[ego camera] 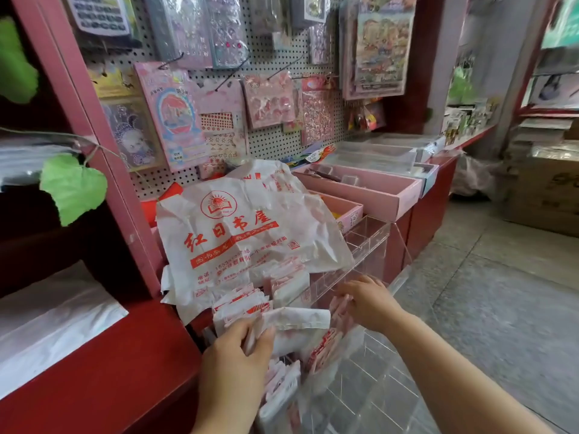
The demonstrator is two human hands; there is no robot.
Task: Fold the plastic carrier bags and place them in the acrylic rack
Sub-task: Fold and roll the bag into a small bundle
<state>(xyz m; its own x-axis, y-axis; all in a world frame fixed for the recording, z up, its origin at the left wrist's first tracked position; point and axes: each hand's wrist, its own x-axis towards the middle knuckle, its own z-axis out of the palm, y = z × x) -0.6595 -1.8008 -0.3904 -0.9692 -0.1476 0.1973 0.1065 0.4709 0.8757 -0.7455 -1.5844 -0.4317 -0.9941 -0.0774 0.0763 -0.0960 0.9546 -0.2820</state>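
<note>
A clear acrylic rack with divided compartments stands at the counter's front edge. Several folded white-and-red bags sit upright in its left compartments. My left hand pinches a folded white plastic bag between thumb and fingers, holding it over the rack's middle compartments. My right hand reaches in from the right, fingers curled down onto the folded bags next to that one. Behind the rack lies a pile of unfolded white carrier bags with red printing.
Pink trays and clear lidded boxes line the red counter to the right. A pegboard hung with sticker packs rises behind. A pink shelf post stands left. Grey floor lies right, with cardboard boxes.
</note>
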